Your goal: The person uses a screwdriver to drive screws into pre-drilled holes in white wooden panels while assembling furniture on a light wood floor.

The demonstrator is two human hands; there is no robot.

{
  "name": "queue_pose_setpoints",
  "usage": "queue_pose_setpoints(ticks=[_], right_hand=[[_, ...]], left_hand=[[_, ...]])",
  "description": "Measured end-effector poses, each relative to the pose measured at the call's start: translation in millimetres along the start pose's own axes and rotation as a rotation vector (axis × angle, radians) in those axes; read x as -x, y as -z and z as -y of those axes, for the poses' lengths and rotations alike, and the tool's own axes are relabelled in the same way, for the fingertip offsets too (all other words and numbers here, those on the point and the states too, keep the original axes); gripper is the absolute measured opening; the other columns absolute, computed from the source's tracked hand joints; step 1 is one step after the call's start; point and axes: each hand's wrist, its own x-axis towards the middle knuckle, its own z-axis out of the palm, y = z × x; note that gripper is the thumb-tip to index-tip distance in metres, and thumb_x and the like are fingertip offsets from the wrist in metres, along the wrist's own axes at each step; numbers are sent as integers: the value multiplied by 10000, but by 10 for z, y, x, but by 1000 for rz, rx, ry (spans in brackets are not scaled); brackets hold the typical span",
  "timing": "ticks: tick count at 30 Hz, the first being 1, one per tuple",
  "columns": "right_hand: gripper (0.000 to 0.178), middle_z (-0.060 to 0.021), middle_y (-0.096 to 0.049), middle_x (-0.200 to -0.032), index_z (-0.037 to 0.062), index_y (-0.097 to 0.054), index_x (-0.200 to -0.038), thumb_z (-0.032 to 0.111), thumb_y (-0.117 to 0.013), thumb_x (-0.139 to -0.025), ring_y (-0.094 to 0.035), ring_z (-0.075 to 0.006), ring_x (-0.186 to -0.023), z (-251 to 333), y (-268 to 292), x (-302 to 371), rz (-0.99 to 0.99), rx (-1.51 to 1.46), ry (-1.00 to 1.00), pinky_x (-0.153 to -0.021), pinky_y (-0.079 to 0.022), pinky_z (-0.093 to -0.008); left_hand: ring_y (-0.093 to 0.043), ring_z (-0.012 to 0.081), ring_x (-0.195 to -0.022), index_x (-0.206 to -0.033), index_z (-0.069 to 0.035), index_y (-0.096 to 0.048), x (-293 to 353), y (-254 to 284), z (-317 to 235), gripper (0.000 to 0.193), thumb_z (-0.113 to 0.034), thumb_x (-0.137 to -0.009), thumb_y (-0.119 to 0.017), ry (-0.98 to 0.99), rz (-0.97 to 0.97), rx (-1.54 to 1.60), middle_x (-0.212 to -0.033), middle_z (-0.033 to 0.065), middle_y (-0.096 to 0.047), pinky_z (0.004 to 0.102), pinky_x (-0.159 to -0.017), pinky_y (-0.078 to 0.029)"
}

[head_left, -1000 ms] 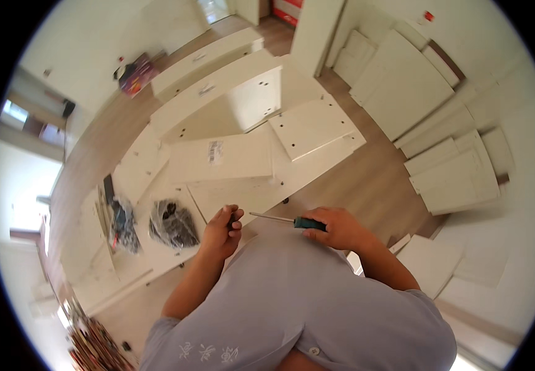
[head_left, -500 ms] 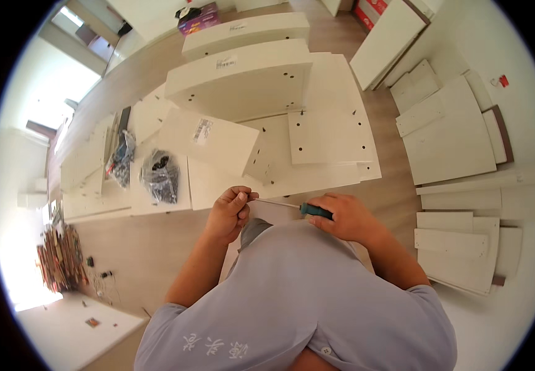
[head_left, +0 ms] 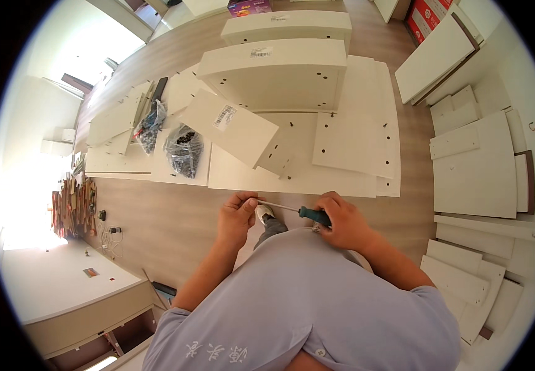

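Observation:
In front of my body I hold a screwdriver (head_left: pixel 314 215) with a dark green handle and a thin metal shaft, lying nearly level. My right hand (head_left: pixel 343 224) is wrapped round its handle. My left hand (head_left: pixel 236 217) pinches the far tip of the shaft between thumb and fingers; whether a small screw sits there too, I cannot make out. Just beyond my hands, white boards lie in a layer, with a small white panel (head_left: pixel 354 143) on top at the right. A tilted white board (head_left: pixel 233 127) with a label rests nearer the middle.
Two white drawer-like boxes (head_left: pixel 273 71) stand on the boards. Clear bags of hardware (head_left: pixel 184 151) lie at the left. More panels (head_left: pixel 474 167) lean or lie along the right wall. At the lower left are a white cabinet (head_left: pixel 63 278) and a cable (head_left: pixel 112 241) on the floor.
The view has shifted, so the boards sit higher and farther right, and my shoe shows below the shaft. Both hands keep their hold on the screwdriver.

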Motion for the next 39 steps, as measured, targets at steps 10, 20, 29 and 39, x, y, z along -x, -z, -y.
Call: queue_pose_setpoints(ticks=[10,20,29,39], right_hand=[[420,-138,-646,-1236,56,-622,-1199,57,-823,-830,-675,-299,-1024,-237,67,389,-199,-224,101,-867,-579,-397],[390,-128,-633,-1219,45,-611,-1243,60,-757,-881,-641,-254,-1018,-459,-206,292,-336,-439,-92,-868,-542,-362],[401,-105,-669,-1136,21,-604,-1251,88,-771,-892,-660,-199,-936,-225,-118,26,-368,-157,77,-796,-544,-324],[332,-102,-739,-1116,45,-625,-1296,255,-642,-1040,-635,-114,-751,-302,304,-231,44,-1437,-651,-613,-542,-325]], left_hand=[[-446,75,-560,-1089,-39,-610,-146,-480,-71,253,-236,-1010,-747,-84,42,49,-750,-3,-562,238,-501,-381],[-561,74,-795,-1059,-24,-664,-174,-163,-466,94,-102,-1007,-665,-461,-59,-446,-878,14,-637,237,-701,-461],[-674,273,-866,-1258,-146,-741,-1043,-474,-1361,334,-321,-977,-692,-922,-62,-1407,-889,63,-670,423,-790,-555],[-672,253,-852,-1223,-169,-757,-1074,-461,-1326,296,-294,-962,-699,-982,-58,-1367,-881,44,-655,410,-777,-555]])
